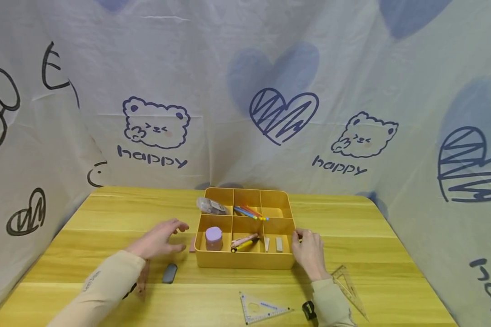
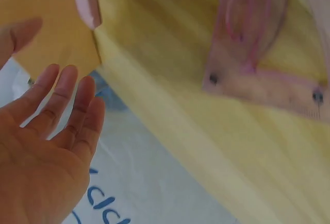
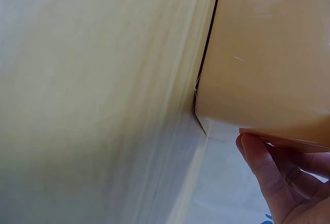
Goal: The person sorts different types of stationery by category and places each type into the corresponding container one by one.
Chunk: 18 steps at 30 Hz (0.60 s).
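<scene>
A yellow desk organizer box with several compartments stands on the wooden table. My right hand has curled fingers at the box's right wall and rim; in the right wrist view, its fingertips meet the orange-looking wall. To the left of the box, my left hand is held apart from it, with nothing in it. Spread, slightly bent fingers show on this hand in the left wrist view. Near it lie a pink block, a dark grey rounded object and a pink transparent set square.
Inside the box are a purple-lidded jar, coloured pens, a yellow-black pen, a grey packet and a whitish block. In front lie a clear set square, a black sharpener-like object and another set square.
</scene>
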Each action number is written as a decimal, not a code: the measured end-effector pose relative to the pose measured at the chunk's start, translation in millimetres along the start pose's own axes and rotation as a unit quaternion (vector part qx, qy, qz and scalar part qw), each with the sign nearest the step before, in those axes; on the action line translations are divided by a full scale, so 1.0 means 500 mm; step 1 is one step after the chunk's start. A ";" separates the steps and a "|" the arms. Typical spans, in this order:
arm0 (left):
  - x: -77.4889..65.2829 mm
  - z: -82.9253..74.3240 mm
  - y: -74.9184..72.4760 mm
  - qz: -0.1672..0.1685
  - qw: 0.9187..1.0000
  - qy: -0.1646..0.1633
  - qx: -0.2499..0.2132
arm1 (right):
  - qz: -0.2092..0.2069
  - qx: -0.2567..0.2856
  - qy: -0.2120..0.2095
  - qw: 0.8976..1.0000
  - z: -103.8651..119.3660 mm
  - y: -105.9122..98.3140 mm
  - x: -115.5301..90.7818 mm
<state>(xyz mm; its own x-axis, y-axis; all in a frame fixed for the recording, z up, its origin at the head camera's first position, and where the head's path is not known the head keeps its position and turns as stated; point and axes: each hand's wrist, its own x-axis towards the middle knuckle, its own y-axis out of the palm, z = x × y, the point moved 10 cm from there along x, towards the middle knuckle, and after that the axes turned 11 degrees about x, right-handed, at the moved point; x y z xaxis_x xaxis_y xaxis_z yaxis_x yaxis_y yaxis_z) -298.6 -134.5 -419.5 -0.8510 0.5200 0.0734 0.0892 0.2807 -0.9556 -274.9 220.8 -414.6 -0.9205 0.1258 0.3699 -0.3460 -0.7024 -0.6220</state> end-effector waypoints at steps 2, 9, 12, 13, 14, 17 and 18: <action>0.006 -0.003 0.016 0.011 1.000 0.005 -0.003 | 0.002 0.000 0.001 1.000 -0.001 0.000 0.000; 0.028 -0.016 0.041 0.011 1.000 0.023 -0.006 | 0.002 0.001 0.004 1.000 -0.001 0.000 -0.002; 0.034 -0.020 0.047 0.010 0.999 0.034 -0.029 | 0.002 0.001 0.008 1.000 -0.002 0.002 -0.002; 0.037 -0.020 0.048 0.009 0.999 0.037 -0.036 | 0.002 0.000 0.009 1.000 -0.002 0.002 -0.002; 0.039 -0.021 0.050 0.008 0.998 0.041 -0.041 | 0.002 0.000 0.008 1.000 -0.002 0.001 -0.002; 0.044 -0.021 0.055 0.006 0.998 0.043 -0.050 | 0.003 -0.002 0.008 1.000 -0.002 0.000 -0.001; 0.046 -0.021 0.057 0.006 0.998 0.043 -0.052 | 0.003 -0.003 0.007 1.000 -0.002 0.000 -0.001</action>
<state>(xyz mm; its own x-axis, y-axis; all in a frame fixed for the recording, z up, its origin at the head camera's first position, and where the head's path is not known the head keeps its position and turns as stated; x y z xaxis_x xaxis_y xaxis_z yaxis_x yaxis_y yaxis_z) -310.1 -105.9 -441.9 -0.8021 0.5902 0.0916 0.1552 0.3540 -0.9223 -274.3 221.5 -415.3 -0.9253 0.1310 0.3559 -0.3407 -0.6995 -0.6282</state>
